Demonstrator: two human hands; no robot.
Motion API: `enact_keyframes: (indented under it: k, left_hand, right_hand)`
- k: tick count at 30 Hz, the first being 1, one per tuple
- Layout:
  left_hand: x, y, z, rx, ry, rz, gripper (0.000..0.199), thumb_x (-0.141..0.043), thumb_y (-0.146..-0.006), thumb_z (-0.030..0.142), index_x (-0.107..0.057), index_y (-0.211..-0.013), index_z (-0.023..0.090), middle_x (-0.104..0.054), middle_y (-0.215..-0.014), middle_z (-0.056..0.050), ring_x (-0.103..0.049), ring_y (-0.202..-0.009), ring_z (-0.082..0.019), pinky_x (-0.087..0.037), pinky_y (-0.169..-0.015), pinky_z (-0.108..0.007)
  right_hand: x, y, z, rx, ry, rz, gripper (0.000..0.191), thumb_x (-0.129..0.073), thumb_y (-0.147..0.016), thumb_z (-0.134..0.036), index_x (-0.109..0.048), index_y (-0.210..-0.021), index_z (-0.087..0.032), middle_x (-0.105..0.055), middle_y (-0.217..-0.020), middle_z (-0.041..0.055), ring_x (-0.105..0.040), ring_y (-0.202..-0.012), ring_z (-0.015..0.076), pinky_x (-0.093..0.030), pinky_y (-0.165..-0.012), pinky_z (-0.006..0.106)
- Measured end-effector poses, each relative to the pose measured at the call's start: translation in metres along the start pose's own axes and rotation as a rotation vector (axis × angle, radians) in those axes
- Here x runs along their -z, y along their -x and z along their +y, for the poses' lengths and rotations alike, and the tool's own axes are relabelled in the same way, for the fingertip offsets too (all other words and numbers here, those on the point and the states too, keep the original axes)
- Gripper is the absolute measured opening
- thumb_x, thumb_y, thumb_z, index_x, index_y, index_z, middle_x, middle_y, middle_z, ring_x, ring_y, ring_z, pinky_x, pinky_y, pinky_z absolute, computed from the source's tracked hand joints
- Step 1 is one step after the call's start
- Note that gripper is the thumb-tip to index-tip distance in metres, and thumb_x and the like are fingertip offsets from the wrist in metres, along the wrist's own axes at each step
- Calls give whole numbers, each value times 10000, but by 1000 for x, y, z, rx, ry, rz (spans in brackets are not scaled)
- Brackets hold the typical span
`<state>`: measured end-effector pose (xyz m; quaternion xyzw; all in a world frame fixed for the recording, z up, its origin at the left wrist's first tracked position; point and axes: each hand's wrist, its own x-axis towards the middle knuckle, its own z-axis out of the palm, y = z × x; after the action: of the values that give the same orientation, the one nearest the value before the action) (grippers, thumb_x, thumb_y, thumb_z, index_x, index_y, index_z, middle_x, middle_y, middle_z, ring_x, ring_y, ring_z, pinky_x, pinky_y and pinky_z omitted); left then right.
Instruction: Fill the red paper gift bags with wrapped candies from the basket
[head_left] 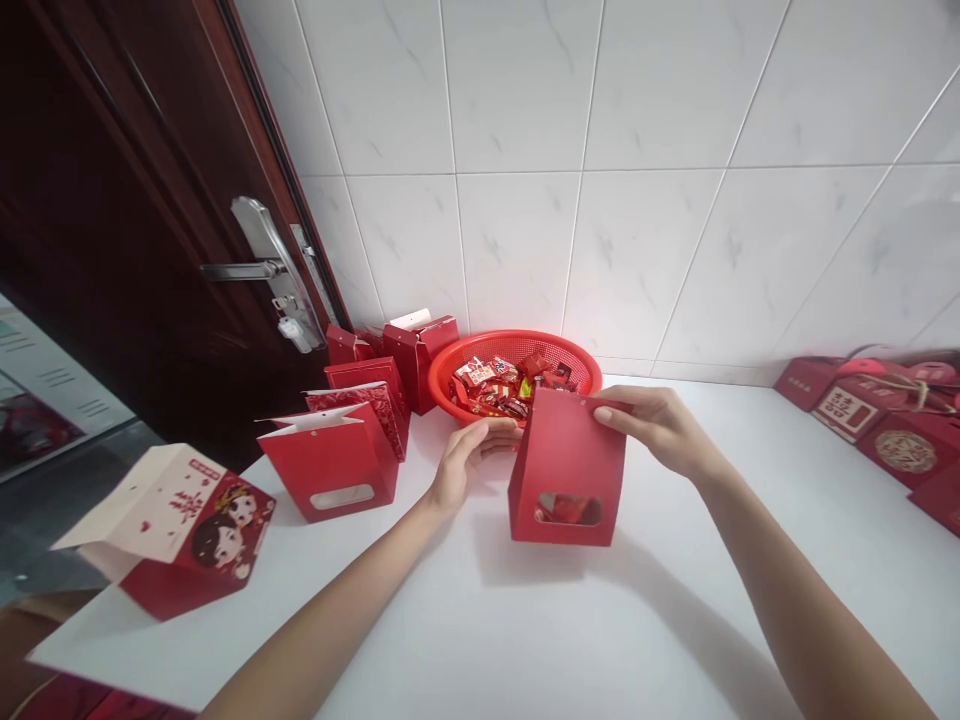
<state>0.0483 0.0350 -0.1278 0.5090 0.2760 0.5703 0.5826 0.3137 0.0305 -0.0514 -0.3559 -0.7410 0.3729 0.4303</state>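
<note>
Right hand [660, 430] pinches the top edge of a red windowed candy box [574, 450], thumb in front; wrapped pieces show through the window. Box is upright, looks just off the counter [675, 640], shadow below. Left hand [469, 462] at the box's 9 o'clock, fingers loosely curved and unclenched, just beside it; can't tell if touching.

Clock from that box: 11 o'clock, red plastic basket [441, 390] with wrapped candies [491, 388]. 9 o'clock, open-topped red windowed box [334, 455]; farther out, toward 8, cartoon-couple gift box [217, 530], flaps up. 10 o'clock, more red boxes [364, 373]; beyond them, door [172, 160]. Between 2 and 3, double-happiness gift boxes [847, 412]. 12 o'clock, tiled wall [525, 90].
</note>
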Motion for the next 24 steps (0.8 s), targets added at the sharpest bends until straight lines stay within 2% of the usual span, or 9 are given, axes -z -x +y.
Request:
enact_keyframes:
  k: [5, 9, 12, 15, 18, 20, 22, 24]
  left_hand:
    - [-1, -3, 3, -9, -13, 48, 373, -749, -785, 509, -810, -860, 149, -798, -847, -105, -737, -828, -245, -567, -842, -361]
    - [-1, -3, 2, -11, -44, 92, 331, -752, -776, 480, -809, -840, 160, -793, -830, -89, -728, -800, -226, -567, -807, -338]
    - [0, -1, 2, -13, -55, 85, 333, -745, -777, 483, -811, -851, 165, -794, -855, -93, -728, -825, -235, -563, -830, -349]
    - [0, -1, 1, -16, -68, 70, 331, -728, -787, 474, -811, -866, 164, -795, -890, -101, -723, -845, -245, -556, -841, -360]
    - [0, 0, 2, -2, -83, 64, 318, -717, -796, 459, -807, -862, 161, -790, -879, -98, -716, -858, -244, -546, -842, -350]
    - [-1, 0, 2, 1, -87, 78, 301, -720, -795, 447, -806, -849, 163, -787, -879, -92, -711, -863, -237, -540, -839, -339]
    - [-1, 0, 2, 2, -85, 95, 291, -728, -787, 440, -806, -840, 165, -787, -879, -89, -708, -852, -234, -538, -828, -336]
    - [-1, 0, 2, 5, -79, 95, 294, -730, -784, 443, -805, -842, 165, -787, -875, -87, -706, -835, -232, -537, -821, -339]
  right_hand:
    - [5, 11, -23, 103, 183, 135, 299, -670, -916, -494, -809, -943, -231, -798, -922, 69, -724, -828, 244, -575, -698, 324]
    - [-10, 10, -22, 113, 236, -75, 284, -610, -959, -437, -802, -963, -229, -800, -916, 54, -719, -769, 209, -564, -655, 289]
    - [-16, 7, -20, 93, 202, -30, 300, -605, -963, -452, -795, -977, -220, -796, -967, 65, -725, -827, 216, -572, -674, 284]
    - [-12, 9, -29, 95, 186, 5, 316, -631, -949, -488, -798, -954, -221, -793, -947, 69, -721, -809, 218, -563, -637, 281]
    - [-7, 15, -39, 136, 164, 121, 297, -647, -946, -480, -800, -965, -226, -792, -947, 69, -723, -829, 229, -562, -644, 289]
    - [-8, 16, -42, 144, 192, 65, 280, -633, -959, -450, -801, -973, -227, -793, -920, 61, -718, -792, 216, -553, -625, 283]
    - [-11, 15, -40, 122, 236, -85, 274, -612, -971, -422, -803, -973, -225, -791, -880, 51, -703, -731, 196, -536, -593, 273]
    - [-14, 13, -37, 103, 237, -117, 274, -604, -975, -411, -800, -990, -221, -792, -903, 53, -703, -746, 194, -542, -611, 273]
